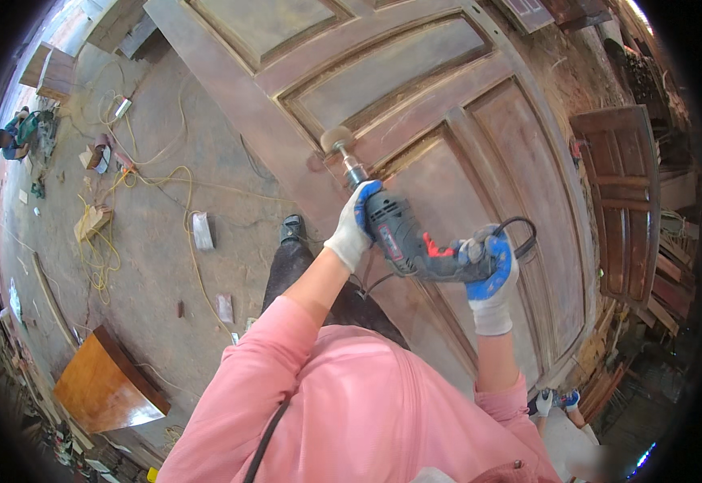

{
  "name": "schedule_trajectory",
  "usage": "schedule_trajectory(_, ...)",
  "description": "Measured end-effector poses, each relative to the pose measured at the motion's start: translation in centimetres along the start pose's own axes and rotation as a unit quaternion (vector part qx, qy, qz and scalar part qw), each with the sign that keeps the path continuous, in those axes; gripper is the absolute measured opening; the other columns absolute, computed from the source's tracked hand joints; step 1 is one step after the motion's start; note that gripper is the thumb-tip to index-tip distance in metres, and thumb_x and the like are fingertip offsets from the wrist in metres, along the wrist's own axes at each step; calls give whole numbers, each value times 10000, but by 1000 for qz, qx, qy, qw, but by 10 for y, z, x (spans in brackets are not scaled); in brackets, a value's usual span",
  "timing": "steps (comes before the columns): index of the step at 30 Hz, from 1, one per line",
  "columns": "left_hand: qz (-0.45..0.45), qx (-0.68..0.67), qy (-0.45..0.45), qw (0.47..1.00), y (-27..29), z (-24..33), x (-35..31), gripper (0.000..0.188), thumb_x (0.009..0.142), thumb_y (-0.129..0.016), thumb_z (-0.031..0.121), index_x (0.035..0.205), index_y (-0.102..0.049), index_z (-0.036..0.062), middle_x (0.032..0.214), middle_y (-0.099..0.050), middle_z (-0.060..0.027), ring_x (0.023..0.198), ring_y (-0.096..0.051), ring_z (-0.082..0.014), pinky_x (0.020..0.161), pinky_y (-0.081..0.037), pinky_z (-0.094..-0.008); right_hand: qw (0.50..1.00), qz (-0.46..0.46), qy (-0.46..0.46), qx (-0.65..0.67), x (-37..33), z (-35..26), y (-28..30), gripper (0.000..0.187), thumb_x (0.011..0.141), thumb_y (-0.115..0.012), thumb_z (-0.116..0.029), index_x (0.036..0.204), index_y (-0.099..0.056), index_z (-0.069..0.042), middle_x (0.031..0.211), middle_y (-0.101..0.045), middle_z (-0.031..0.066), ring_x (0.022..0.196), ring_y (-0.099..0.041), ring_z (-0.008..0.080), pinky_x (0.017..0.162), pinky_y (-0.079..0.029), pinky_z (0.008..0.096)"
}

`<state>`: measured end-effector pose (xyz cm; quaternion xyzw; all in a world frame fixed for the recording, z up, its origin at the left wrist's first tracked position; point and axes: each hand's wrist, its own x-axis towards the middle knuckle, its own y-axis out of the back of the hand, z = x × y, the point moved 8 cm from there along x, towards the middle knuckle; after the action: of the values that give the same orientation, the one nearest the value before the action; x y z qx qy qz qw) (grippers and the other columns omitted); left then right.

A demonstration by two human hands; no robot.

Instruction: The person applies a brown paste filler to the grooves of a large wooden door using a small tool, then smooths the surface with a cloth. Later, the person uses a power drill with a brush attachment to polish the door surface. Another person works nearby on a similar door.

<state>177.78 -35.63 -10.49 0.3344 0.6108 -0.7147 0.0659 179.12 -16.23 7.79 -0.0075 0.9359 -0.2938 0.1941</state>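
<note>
A dark grey electric drill (395,233) with a red trigger lies across both my hands. My left hand (353,221), in a white and blue work glove, is wrapped round its front end near the chuck. My right hand (489,270), gloved alike, grips the rear handle where the black cord loops out. A round tan sanding head (337,140) on the drill's shaft is over the edge of a recessed panel in a large brown wooden door (246,105). Whether the head touches the wood I cannot tell.
Yellow cords (113,233) and small blocks lie on the concrete floor (230,225) at left. A glossy orange-brown board (109,382) is at lower left. Another panelled door (625,201) stands at right by stacked timber. A person (14,137) crouches far left; another person's gloved hands (556,401) show lower right.
</note>
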Motion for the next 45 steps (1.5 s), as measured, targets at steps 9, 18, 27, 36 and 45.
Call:
schedule_trajectory(9, -15, -9, -9, 1000, -12, -14, -12, 205, 916, -669, 268, 1029, -656, 98, 923, -723, -94, 832, -705, -259, 794, -584, -429, 999, 25, 29, -10, -21, -3, 8, 150, 918, -541, -166, 987, -575, -37, 702, -563, 61, 677, -585, 240, 882, -520, 446)
schedule_trajectory(18, 64, 46, -43, 996, 1, -13, -31, 153, 898, -710, 254, 960, -657, 126, 832, -678, -45, 749, -657, -197, 715, -548, -360, 997, 61, 13, 55, -34, 15, 25, 151, 928, -533, -174, 1004, -582, -52, 690, -574, 62, 694, -598, 240, 938, -501, 465)
schedule_trajectory(27, 117, 62, -33, 991, -5, -17, -35, 173, 896, -702, 226, 983, -634, 93, 813, -673, -74, 713, -659, -229, 700, -561, -382, 997, 59, 41, 43, -42, 16, 30, 160, 939, -542, -207, 987, -583, -59, 683, -541, 49, 674, -567, 240, 922, -484, 445)
schedule_trajectory(36, 73, 18, -39, 996, -12, -8, -24, 186, 912, -665, 270, 957, -643, 91, 843, -711, -100, 725, -687, -258, 710, -588, -409, 999, 41, 9, 8, -12, 2, 20, 159, 931, -545, -176, 999, -597, -42, 708, -584, 81, 680, -593, 248, 905, -505, 482)
schedule_trajectory(45, -13, 51, -79, 995, -91, -25, 106, 202, 874, -732, 264, 931, -639, 93, 778, -652, -54, 676, -631, -198, 673, -548, -363, 993, 62, 98, 0, 56, -70, 66, 173, 928, -536, -181, 985, -605, -32, 696, -567, 65, 663, -577, 250, 923, -494, 473)
